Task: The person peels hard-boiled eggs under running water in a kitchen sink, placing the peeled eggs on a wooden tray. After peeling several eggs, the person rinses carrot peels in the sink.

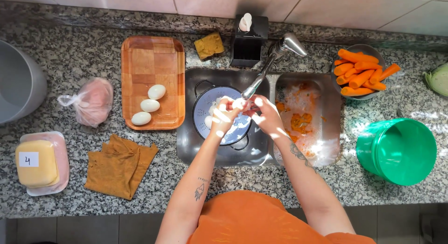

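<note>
While both hands meet under the faucet, my left hand and right hand clasp a peeled egg above the blue colander in the sink; three more eggs sit on the wooden tray.

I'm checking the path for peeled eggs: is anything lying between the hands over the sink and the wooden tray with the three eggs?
Nothing visible blocks it. Both hands, left and right, are together over the colander under the tap. The wooden tray sits right beside the sink's left rim, with its three eggs near its right side.
</note>
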